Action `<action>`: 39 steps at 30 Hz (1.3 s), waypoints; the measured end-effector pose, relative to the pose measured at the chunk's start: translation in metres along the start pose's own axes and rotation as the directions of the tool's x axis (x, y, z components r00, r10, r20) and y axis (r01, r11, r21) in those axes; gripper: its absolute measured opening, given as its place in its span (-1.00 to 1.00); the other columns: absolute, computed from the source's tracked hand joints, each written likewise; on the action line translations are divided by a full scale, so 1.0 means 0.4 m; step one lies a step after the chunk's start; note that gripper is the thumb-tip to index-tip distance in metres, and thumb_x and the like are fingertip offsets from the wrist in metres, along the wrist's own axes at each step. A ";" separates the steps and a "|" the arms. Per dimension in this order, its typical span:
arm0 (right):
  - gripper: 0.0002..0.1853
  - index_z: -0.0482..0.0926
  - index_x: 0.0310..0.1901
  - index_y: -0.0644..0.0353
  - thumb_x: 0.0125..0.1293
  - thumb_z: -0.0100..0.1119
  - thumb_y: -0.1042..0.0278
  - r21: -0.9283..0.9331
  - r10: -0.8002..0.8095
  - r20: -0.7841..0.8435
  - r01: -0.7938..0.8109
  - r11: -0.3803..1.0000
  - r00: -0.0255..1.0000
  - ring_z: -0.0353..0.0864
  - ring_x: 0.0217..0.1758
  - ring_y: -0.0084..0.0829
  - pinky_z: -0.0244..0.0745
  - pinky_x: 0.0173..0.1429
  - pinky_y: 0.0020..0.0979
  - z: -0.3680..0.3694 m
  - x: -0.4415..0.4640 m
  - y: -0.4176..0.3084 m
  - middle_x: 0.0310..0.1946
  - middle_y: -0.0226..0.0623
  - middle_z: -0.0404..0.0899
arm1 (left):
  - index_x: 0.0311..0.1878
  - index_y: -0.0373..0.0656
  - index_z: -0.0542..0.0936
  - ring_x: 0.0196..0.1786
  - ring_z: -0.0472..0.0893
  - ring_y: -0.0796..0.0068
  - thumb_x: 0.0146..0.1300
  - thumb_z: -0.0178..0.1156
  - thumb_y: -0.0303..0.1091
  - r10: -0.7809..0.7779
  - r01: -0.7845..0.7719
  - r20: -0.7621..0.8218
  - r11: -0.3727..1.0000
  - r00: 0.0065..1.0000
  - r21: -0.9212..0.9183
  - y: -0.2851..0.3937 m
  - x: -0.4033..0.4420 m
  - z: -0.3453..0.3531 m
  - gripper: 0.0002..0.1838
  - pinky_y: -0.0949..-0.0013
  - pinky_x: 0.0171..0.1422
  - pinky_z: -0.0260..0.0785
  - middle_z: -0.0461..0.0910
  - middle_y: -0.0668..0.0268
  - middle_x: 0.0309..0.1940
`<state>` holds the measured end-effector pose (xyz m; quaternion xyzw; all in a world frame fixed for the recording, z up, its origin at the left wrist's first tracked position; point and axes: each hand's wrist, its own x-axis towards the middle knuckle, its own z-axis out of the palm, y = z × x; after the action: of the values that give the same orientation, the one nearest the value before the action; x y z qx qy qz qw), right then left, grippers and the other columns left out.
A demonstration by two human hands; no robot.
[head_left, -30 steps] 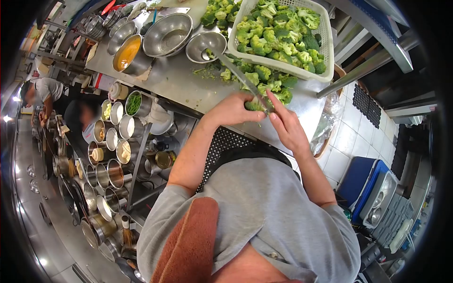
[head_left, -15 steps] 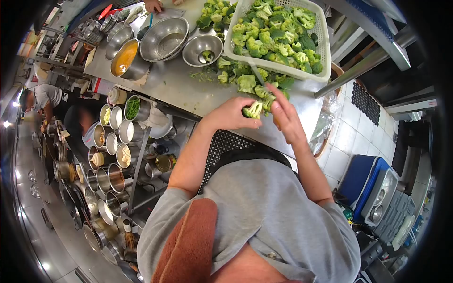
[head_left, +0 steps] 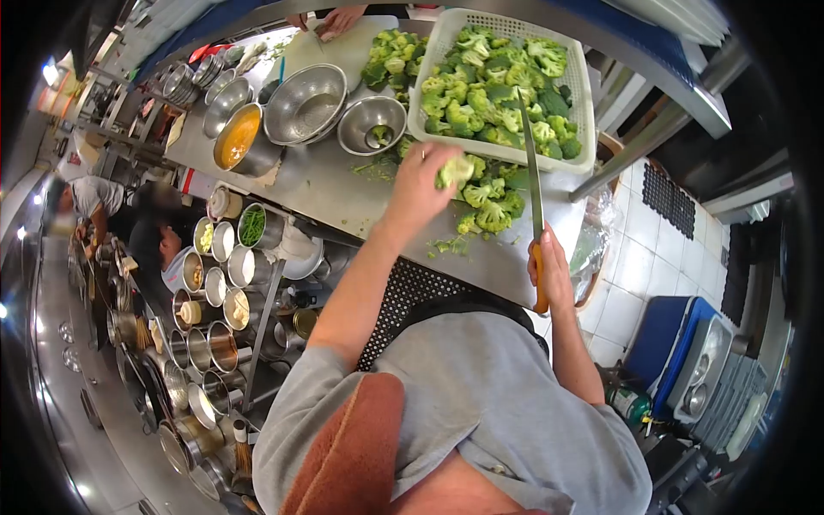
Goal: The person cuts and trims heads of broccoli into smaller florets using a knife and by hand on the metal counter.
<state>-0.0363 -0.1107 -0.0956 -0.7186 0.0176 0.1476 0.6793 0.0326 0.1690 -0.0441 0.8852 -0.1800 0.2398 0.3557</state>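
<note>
My left hand [head_left: 419, 189] is closed around a broccoli floret [head_left: 455, 171], slightly blurred, above the steel counter. In my right hand [head_left: 554, 268] is a knife [head_left: 533, 176] by its orange handle; the long blade points away from me, its tip over the basket. Between my hands lies a pile of cut broccoli [head_left: 495, 210] on the counter, with small green scraps at its near side. Beyond it stands a white perforated basket [head_left: 590, 103] full of broccoli florets [head_left: 481, 103]. A small steel bowl [head_left: 350, 137] with a green piece inside is left of my left hand.
Larger steel bowls [head_left: 292, 103] and a pot of orange liquid [head_left: 236, 142] stand left on the counter [head_left: 335, 193]. Another person's hands [head_left: 339, 21] are at the far edge. Shelved containers [head_left: 227, 309] fill the lower left. A metal post [head_left: 631, 150] rises at right.
My left hand has moved away and to the left with a floret. My right hand has shifted right and nearer, and the knife has swung away from the floret, showing its full blade.
</note>
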 end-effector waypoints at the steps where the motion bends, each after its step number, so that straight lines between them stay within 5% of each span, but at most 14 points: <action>1: -0.25 0.15 0.56 0.13 0.59 -0.27 -0.28 -0.008 -0.004 -0.007 0.004 1.000 1.000 0.25 -0.64 -0.66 0.16 -0.63 -0.57 -0.006 0.001 0.004 -0.53 -0.51 0.24 | 0.15 -0.12 0.61 0.19 0.54 0.04 -0.04 0.46 -0.50 -0.023 0.023 0.013 1.000 1.000 -0.009 -0.009 0.048 0.011 -0.42 0.09 0.31 0.41 0.60 0.15 0.08; 4: -0.22 0.15 0.55 0.25 0.59 -0.24 -0.25 0.013 0.017 -0.001 -0.017 1.000 1.000 0.27 -0.61 -0.68 0.22 -0.62 -0.57 -0.010 -0.007 -0.013 -0.43 -0.48 0.26 | 0.14 -0.13 0.60 0.20 0.55 0.00 0.03 0.46 -0.45 -0.037 0.032 -0.128 0.998 0.991 -0.045 0.028 0.204 0.021 -0.47 0.07 0.33 0.40 0.60 0.13 0.13; 7: -0.23 0.14 0.55 0.27 0.60 -0.22 -0.22 0.012 0.002 -0.028 -0.002 1.000 1.000 0.25 -0.62 -0.69 0.19 -0.61 -0.58 -0.012 -0.009 -0.025 -0.43 -0.49 0.26 | 0.13 -0.17 0.61 0.11 0.61 0.01 0.11 0.44 -0.36 0.068 0.054 -0.388 0.954 0.919 0.293 0.024 0.247 0.034 -0.52 0.09 0.30 0.42 0.66 0.11 0.03; 8: -0.25 0.14 0.55 0.26 0.60 -0.20 -0.19 0.027 -0.012 -0.042 0.013 1.000 0.999 0.24 -0.62 -0.69 0.17 -0.60 -0.58 -0.010 -0.014 -0.028 -0.43 -0.50 0.25 | 0.11 -0.18 0.63 0.06 0.64 0.05 0.12 0.43 -0.32 -0.087 0.107 -0.106 0.973 0.991 0.205 0.014 0.212 0.025 -0.54 0.11 0.23 0.45 0.68 0.10 -0.05; 9: -0.27 0.14 0.56 0.26 0.61 -0.18 -0.16 0.044 -0.023 -0.058 0.025 0.999 0.998 0.23 -0.62 -0.70 0.16 -0.59 -0.58 -0.011 -0.022 -0.027 -0.44 -0.51 0.25 | 0.09 -0.19 0.64 0.00 0.66 0.09 0.13 0.43 -0.27 -0.210 0.184 0.204 0.973 0.956 0.138 0.008 0.169 0.024 -0.55 0.13 0.17 0.48 0.70 0.09 -0.13; 11: -0.28 0.14 0.56 0.26 0.61 -0.16 -0.12 0.048 -0.008 -0.057 0.011 0.999 0.998 0.22 -0.62 -0.70 0.14 -0.59 -0.58 -0.020 -0.032 -0.024 -0.44 -0.52 0.24 | 0.03 -0.24 0.68 0.01 0.66 -0.06 0.07 0.44 -0.24 -0.387 0.348 0.682 0.915 0.620 0.203 0.020 0.060 0.044 -0.54 0.13 0.17 0.50 0.70 -0.02 -0.13; 14: -0.31 0.15 0.55 0.25 0.61 -0.13 -0.07 0.022 0.007 -0.064 -0.005 1.000 0.998 0.22 -0.62 -0.69 0.16 -0.58 -0.57 -0.036 -0.034 0.003 -0.47 -0.53 0.24 | -0.01 -0.25 0.66 -0.01 0.65 -0.05 0.06 0.43 -0.31 -0.352 0.332 0.667 0.929 0.657 0.163 0.007 -0.113 0.107 -0.59 0.11 0.15 0.50 0.70 0.01 -0.15; 16: -0.32 0.25 0.50 0.21 0.60 -0.18 -0.18 -0.039 0.007 0.022 -0.006 0.999 1.000 0.28 -0.62 -0.68 0.19 -0.60 -0.57 -0.044 -0.027 0.016 -0.45 -0.51 0.27 | -0.01 -0.25 0.63 -0.01 0.63 -0.10 0.02 0.45 -0.37 -0.262 0.317 0.419 0.946 0.869 -0.067 -0.033 -0.180 0.153 -0.58 0.08 0.16 0.48 0.69 0.02 -0.16; 18: -0.32 0.28 0.46 0.23 0.60 -0.18 -0.19 -0.065 0.029 0.030 -0.027 0.998 0.999 0.28 -0.61 -0.67 0.21 -0.59 -0.57 -0.032 -0.030 0.008 -0.48 -0.52 0.25 | 0.05 -0.23 0.57 -0.12 0.69 0.09 0.02 0.49 -0.39 -0.337 0.375 0.329 0.926 0.882 -0.055 -0.035 -0.214 0.151 -0.51 0.17 0.01 0.54 0.68 0.07 -0.19; 20: -0.32 0.24 0.52 0.26 0.60 -0.13 -0.11 -0.061 -0.002 0.080 0.007 0.998 0.997 0.30 -0.56 -0.65 0.27 -0.50 -0.52 -0.012 -0.027 -0.011 -0.48 -0.53 0.25 | 0.15 -0.25 0.50 -0.21 0.65 0.53 0.13 0.48 -0.42 -0.621 0.683 0.291 0.696 0.728 -0.221 0.005 -0.197 0.097 -0.48 0.45 -0.15 0.53 0.65 0.21 -0.17; 24: -0.38 0.26 0.52 0.17 0.60 -0.10 -0.02 -0.073 -0.046 0.209 0.063 0.995 0.977 0.25 -0.55 -0.62 0.28 -0.44 -0.48 0.057 -0.013 -0.026 -0.51 -0.50 0.27 | 0.09 -0.22 0.53 -0.29 0.61 0.63 0.18 0.46 -0.38 -0.580 0.550 0.174 0.572 0.796 -0.608 -0.002 -0.215 0.108 -0.56 0.48 -0.24 0.49 0.66 0.33 -0.21; 29: -0.40 0.27 0.52 0.10 0.55 -0.02 0.05 -0.155 -0.134 0.301 0.187 0.970 0.944 0.34 -0.46 -0.49 0.33 -0.30 -0.36 0.108 0.000 -0.058 -0.51 -0.38 0.32 | 0.10 -0.27 0.52 -0.16 0.59 0.67 0.23 0.40 -0.52 -0.591 0.595 0.216 0.578 0.777 -0.558 0.042 -0.210 0.092 -0.60 0.54 -0.13 0.47 0.61 0.36 -0.18; 34: -0.38 0.27 0.51 0.10 0.51 0.06 0.08 -0.214 -0.225 0.345 0.310 0.926 0.911 0.35 -0.46 -0.34 0.34 -0.26 -0.33 0.127 -0.005 -0.078 -0.51 -0.21 0.42 | -0.18 -0.23 0.61 -0.43 0.51 0.69 0.09 0.49 -0.31 -0.689 0.672 0.144 0.604 0.711 -0.428 0.082 -0.210 0.063 -0.69 0.49 -0.34 0.39 0.60 0.41 -0.47; 39: -0.37 0.25 0.52 0.09 0.50 0.08 0.12 -0.291 -0.253 0.329 0.353 0.889 0.910 0.36 -0.50 -0.29 0.36 -0.28 -0.29 0.143 -0.017 -0.072 -0.54 -0.15 0.43 | -0.23 -0.25 0.61 -0.49 0.48 0.67 0.07 0.49 -0.28 -0.677 0.656 0.130 0.617 0.724 -0.435 0.108 -0.216 0.048 -0.69 0.47 -0.38 0.36 0.58 0.38 -0.54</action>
<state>-0.0471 -0.0537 -0.0681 -0.7913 -0.2189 0.1404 0.5534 -0.0538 0.1386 -0.0807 0.7743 0.1190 0.0627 0.6183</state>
